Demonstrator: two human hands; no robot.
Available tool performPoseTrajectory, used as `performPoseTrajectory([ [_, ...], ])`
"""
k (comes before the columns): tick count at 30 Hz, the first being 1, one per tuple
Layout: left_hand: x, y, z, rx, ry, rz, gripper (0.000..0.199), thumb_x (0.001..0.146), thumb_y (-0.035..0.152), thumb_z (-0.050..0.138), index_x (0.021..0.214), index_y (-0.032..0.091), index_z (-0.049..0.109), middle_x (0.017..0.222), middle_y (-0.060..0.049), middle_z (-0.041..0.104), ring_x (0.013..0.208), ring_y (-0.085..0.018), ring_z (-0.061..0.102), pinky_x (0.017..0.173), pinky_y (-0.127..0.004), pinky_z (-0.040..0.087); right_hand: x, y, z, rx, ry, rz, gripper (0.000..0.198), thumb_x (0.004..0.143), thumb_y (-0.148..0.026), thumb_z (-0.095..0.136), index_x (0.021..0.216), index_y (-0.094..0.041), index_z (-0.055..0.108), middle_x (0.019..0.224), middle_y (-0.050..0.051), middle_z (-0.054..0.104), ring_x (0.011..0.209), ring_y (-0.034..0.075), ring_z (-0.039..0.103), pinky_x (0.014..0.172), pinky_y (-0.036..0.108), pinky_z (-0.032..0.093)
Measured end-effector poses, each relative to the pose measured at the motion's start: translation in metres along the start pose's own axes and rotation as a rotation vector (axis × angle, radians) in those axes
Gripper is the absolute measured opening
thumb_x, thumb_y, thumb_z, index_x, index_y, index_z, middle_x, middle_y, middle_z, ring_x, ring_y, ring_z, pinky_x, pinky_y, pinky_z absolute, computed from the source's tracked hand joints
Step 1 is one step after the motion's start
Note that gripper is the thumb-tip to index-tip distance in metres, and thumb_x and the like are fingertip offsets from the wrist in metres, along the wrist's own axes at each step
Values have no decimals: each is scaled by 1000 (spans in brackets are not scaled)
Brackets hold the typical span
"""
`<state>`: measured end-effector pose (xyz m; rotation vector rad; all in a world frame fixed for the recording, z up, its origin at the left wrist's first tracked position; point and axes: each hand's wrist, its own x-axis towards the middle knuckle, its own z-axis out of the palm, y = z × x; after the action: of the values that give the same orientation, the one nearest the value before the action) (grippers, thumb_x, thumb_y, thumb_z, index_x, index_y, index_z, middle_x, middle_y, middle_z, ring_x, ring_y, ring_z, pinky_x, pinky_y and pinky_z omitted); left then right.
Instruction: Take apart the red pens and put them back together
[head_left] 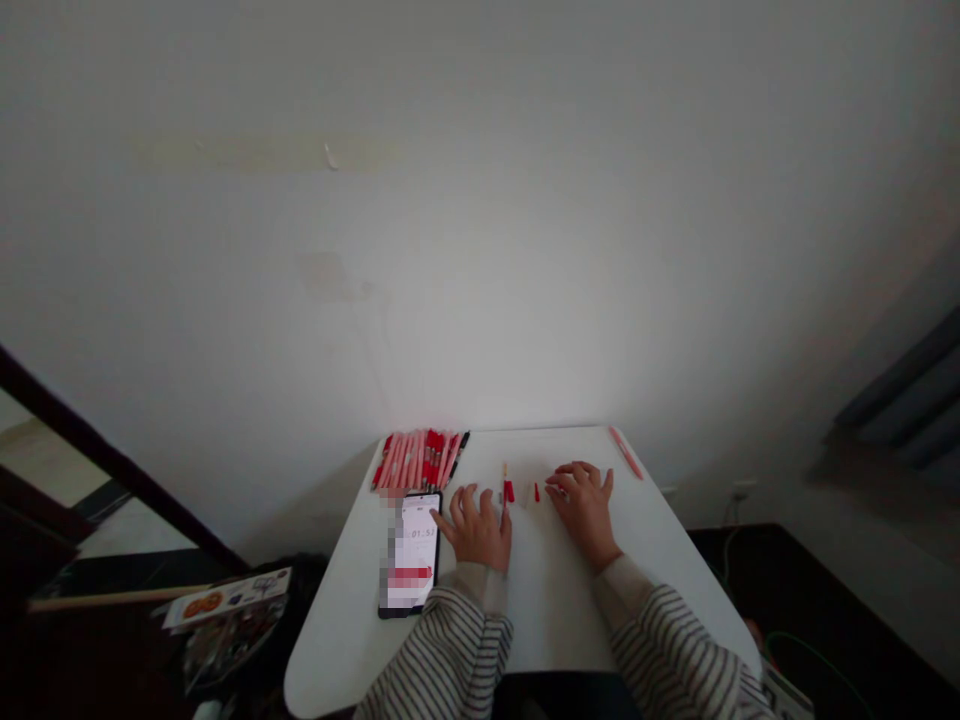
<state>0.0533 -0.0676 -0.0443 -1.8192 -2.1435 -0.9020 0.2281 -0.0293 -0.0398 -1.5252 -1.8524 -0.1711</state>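
On the white table [555, 610], my left hand [478, 530] rests palm down with its fingers spread. Its thumb is at the lower end of a thin pen refill [505, 472]; whether they touch I cannot tell. Just right of that refill lies a short red pen part [509, 491]. A smaller red tip piece [537, 492] sits between my two hands. My right hand [585, 510] is bent over the table beside this tip piece, its fingers apart and its outer finger sticking out. No held thing shows in it.
A row of pink, red and black pens [420, 459] lies at the back left. In front of it is a phone [417, 550] showing a timer. One pink pen [625, 452] lies by the back right edge. A wall [525, 250] rises behind the table.
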Motion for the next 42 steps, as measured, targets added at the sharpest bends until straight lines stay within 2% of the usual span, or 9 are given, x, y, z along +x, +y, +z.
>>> performPoseTrajectory([
  [7, 0, 3, 2, 97, -73, -27, 40, 80, 38, 53, 115, 20, 59, 131, -13, 51, 130, -31, 34, 109, -67, 6, -3, 2, -2, -2, -26, 29, 10, 81, -31, 59, 81, -27, 69, 107, 5, 62, 112, 28, 42, 103, 69, 7],
  [16, 0, 2, 7, 108, -93, -25, 47, 81, 39, 50, 123, 19, 55, 133, -13, 50, 132, -32, 31, 109, -67, 5, -3, -2, -6, -58, -46, 46, 11, 79, -33, 62, 77, -26, 70, 108, 5, 60, 112, 28, 42, 104, 68, 5],
  [33, 1, -2, 6, 96, -119, 11, 50, 82, 41, 48, 122, 13, 56, 134, -17, 51, 134, -34, 32, 111, -63, 12, -2, -3, -6, -45, -84, 55, 17, 83, -37, 57, 76, -26, 69, 108, 5, 60, 112, 27, 43, 104, 67, 5],
  [39, 5, -2, 1, 72, -190, 31, 52, 84, 38, 44, 125, 8, 53, 138, -18, 48, 138, -34, 27, 113, -56, 20, -4, 5, -5, -7, -22, 88, 20, 87, -38, 52, 87, -27, 68, 108, 4, 61, 108, 26, 46, 104, 66, 12],
  [42, 7, -2, 1, 75, -238, 40, 53, 85, 37, 42, 128, 7, 50, 141, -17, 44, 139, -32, 26, 114, -53, 21, -7, 16, -9, 6, 25, 93, 20, 89, -33, 49, 94, -27, 67, 108, 5, 61, 108, 26, 46, 103, 62, 21],
])
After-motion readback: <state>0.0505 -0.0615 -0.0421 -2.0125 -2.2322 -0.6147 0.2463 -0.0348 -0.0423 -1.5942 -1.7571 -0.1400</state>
